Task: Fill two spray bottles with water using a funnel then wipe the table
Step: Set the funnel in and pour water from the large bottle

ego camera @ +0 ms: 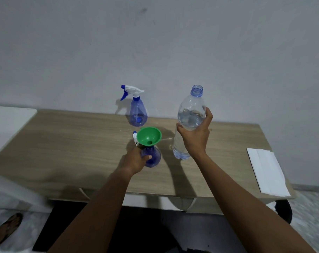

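A green funnel (149, 136) sits in the neck of a blue spray bottle (153, 156) at the middle of the wooden table (67, 143). My left hand (136, 159) grips this bottle's body. My right hand (196, 136) holds a large clear water bottle (191, 114), uncapped, upright and partly full, just right of the funnel. A second blue spray bottle (137, 111) with its white and blue trigger head on stands behind, near the wall. The loose spray head (135, 136) of the near bottle lies behind the funnel, mostly hidden.
A folded white cloth or paper (268, 172) lies at the table's right end. A white surface (9, 117) adjoins the table on the left. The grey wall rises right behind the table. A foot in a sandal (8, 227) shows at lower left.
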A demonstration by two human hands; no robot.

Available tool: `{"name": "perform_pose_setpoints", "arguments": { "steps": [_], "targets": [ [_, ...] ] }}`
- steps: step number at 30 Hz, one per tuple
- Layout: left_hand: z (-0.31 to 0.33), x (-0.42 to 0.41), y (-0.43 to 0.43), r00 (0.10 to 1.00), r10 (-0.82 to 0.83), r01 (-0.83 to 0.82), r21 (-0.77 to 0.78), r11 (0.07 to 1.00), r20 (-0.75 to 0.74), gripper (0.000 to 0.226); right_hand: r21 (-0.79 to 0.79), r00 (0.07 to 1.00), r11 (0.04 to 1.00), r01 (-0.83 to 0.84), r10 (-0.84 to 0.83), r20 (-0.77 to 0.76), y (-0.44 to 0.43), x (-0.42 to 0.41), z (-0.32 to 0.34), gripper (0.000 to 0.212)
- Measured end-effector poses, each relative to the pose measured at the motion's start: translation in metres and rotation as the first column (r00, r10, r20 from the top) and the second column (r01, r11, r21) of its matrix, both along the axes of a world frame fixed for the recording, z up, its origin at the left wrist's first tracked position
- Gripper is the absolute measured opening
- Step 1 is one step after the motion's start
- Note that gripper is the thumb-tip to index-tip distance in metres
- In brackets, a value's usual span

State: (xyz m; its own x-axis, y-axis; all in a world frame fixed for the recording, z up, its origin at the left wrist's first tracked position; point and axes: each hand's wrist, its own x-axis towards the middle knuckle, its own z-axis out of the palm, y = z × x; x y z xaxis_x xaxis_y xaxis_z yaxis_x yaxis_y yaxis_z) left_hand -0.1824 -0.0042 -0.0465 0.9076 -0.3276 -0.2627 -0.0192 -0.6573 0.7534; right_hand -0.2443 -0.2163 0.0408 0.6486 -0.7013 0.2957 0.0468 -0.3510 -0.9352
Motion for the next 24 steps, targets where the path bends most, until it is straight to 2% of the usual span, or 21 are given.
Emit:
{"name": "perform_pose_setpoints", "arguments": {
  "steps": [5,10,18,24],
  "targets": [
    [0.023,-0.017,-0.01,1.0,0.01,-0.01,-0.011,1.0,0.016,0.047,0.019,0.999,1.0,0.02,-0.021,0.033,0.002,0.003,-0.002,0.096],
    [0.02,-0.018,-0.015,1.0,0.014,-0.014,0.016,1.0,0.008,0.049,0.044,1.0,0.999,-0.014,0.013,0.026,0.003,0.003,0.001,0.105],
    [0.015,-0.014,-0.016,1.0,0.013,-0.014,-0.018,1.0,-0.019,0.051,0.037,0.997,0.996,-0.076,0.075,0.024,-0.005,-0.012,0.013,0.084],
    [0.014,-0.013,-0.015,1.0,-0.003,0.003,0.006,1.0,-0.017,0.051,-0.09,0.98,0.977,-0.193,0.196,0.02,-0.007,-0.036,0.044,0.077]
  ]
}}
